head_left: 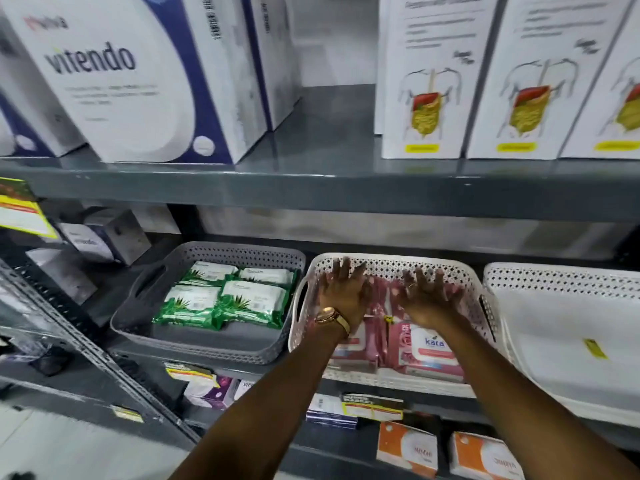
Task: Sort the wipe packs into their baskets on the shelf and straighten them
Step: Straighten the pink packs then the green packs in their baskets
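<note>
On the left, the grey basket [207, 344] holds four green wipe packs [221, 296] lying flat in neat pairs. Beside it, over the pink wipe packs [422, 348] in the white basket [394, 268], the left hand [341, 292] and right hand [427, 299] are both splayed wide, each grip holding nothing. Far right, another white basket [561, 275] sits on the same shelf [311, 185].

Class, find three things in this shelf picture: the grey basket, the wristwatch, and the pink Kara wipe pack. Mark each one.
Grey basket [145, 327]: head view, on its bare left wall.
Wristwatch [327, 315]: head view, on its gold face at the left wrist.
Pink Kara wipe pack [431, 351]: head view, on its white front label.
</note>
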Motion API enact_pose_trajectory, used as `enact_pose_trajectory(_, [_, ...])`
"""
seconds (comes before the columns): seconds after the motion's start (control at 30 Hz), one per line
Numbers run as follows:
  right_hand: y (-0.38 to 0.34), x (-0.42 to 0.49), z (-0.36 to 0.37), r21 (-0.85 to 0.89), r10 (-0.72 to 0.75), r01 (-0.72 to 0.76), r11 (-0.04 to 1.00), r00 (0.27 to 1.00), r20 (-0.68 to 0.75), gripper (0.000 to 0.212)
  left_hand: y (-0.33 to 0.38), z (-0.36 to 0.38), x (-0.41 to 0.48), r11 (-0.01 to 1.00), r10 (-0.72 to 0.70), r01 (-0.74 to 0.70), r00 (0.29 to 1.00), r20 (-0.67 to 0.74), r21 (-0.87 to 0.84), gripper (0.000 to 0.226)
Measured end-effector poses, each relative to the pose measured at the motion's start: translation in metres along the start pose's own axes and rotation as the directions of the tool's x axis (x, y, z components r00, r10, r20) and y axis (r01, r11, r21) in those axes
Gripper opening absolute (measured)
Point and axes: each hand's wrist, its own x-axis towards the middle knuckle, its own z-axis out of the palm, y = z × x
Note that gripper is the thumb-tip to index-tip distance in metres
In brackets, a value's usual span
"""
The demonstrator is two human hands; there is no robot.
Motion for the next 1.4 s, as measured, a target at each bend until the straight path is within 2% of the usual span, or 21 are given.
enact_pose_trajectory(0.1, [-0.035,-0.016,-0.007,0.16,0.03,-0.001,0.987,0.984,-0.177,0.057,-0.029,-0.05,-0.017,0.99,0.143,-0.138,0.951,-0.272,0.039,0.045])
enact_pose_trajectory(0.17, [-0.074,-0.028,-0.005,0.171,-0.057,0.112,0.979,0.953,-0.298,0.058,-0.063,-0.084,-0.027,0.993,0.114,-0.121,0.922,-0.371,0.007,0.044])
enact_pose_trajectory(0.23, [-0.126,-0.042,0.003,0.216,-0.192,0.298,0.93,0.894,-0.406,0.055,-0.112,-0.113,-0.035,0.997,0.061,-0.073,0.927,-0.37,-0.018,0.044])
enact_pose_trajectory(0.3, [-0.181,-0.052,0.018,0.267,-0.271,0.411,0.872,0.858,-0.436,0.053,-0.167,-0.13,-0.039,0.999,0.009,0.0,0.97,-0.245,0.038,0.041])
enact_pose_trajectory(0.37, [-0.227,-0.05,0.039,0.218,-0.351,0.462,0.86,0.844,-0.404,0.058,-0.222,-0.135,-0.044,0.995,-0.067,0.068,0.998,-0.021,0.075,0.049])
enact_pose_trajectory(0.43, [-0.26,-0.04,0.059,0.107,-0.396,0.441,0.891,0.871,-0.291,0.072,-0.265,-0.131,-0.053,0.97,-0.177,0.146,0.972,0.153,0.195,0.062])
enact_pose_trajectory(0.5, [-0.28,-0.031,0.073,-0.011,-0.369,0.371,0.929,0.921,-0.122,0.089,-0.291,-0.125,-0.063,0.95,-0.22,0.162,0.953,0.207,0.267,0.072])
enact_pose_trajectory(0.57, [-0.287,-0.027,0.08,-0.094,-0.331,0.328,0.94,0.943,-0.019,0.097,-0.294,-0.123,-0.069,0.972,-0.192,0.146,0.944,0.267,0.184,0.069])
enact_pose_trajectory(0.6, [-0.295,-0.028,0.083,-0.118,-0.312,0.308,0.944,0.95,-0.018,0.096,-0.298,-0.127,-0.069,0.983,-0.168,0.134,0.938,0.303,0.129,0.064])
enact_pose_trajectory(0.67, [-0.301,-0.03,0.082,-0.165,-0.295,0.278,0.946,0.951,-0.091,0.088,-0.307,-0.132,-0.059,0.983,-0.116,0.061,0.94,0.322,0.175,0.067])
enact_pose_trajectory(0.73, [-0.303,-0.032,0.079,-0.217,-0.299,0.269,0.938,0.947,-0.119,0.082,-0.319,-0.134,-0.054,0.977,-0.123,0.055,0.936,0.33,0.208,0.077])
enact_pose_trajectory(0.83, [-0.297,-0.038,0.081,-0.142,-0.283,0.276,0.951,0.959,-0.028,0.076,-0.328,-0.134,-0.061,0.961,-0.109,-0.007,0.91,0.4,0.278,0.083])
enact_pose_trajectory(1.0, [-0.292,-0.044,0.082,-0.035,-0.254,0.258,0.966,0.963,0.091,0.083,-0.336,-0.135,-0.062,0.948,-0.119,-0.031,0.89,0.44,0.318,0.08])
enact_pose_trajectory(1.07, [-0.297,-0.043,0.081,0.016,-0.224,0.223,0.975,0.974,0.043,0.087,-0.333,-0.134,-0.061,0.941,-0.092,-0.063,0.898,0.43,0.332,0.091])
enact_pose_trajectory(1.13, [-0.302,-0.041,0.085,-0.017,-0.209,0.209,0.978,0.977,-0.027,0.083,-0.329,-0.129,-0.06,0.928,-0.071,-0.101,0.898,0.435,0.36,0.097])
enact_pose_trajectory(1.17, [-0.303,-0.041,0.088,-0.04,-0.204,0.204,0.978,0.979,0.005,0.083,-0.328,-0.128,-0.06,0.924,-0.075,-0.11,0.887,0.456,0.367,0.094])
enact_pose_trajectory(1.27, [-0.303,-0.044,0.104,-0.078,-0.158,0.183,0.98,0.954,0.254,0.084,-0.332,-0.126,-0.06,0.946,-0.087,-0.092,0.85,0.519,0.31,0.087])
enact_pose_trajectory(1.4, [-0.303,-0.041,0.103,-0.094,-0.113,0.156,0.983,0.929,0.352,0.078,-0.334,-0.125,-0.061,0.956,-0.075,-0.084,0.856,0.511,0.28,0.083])
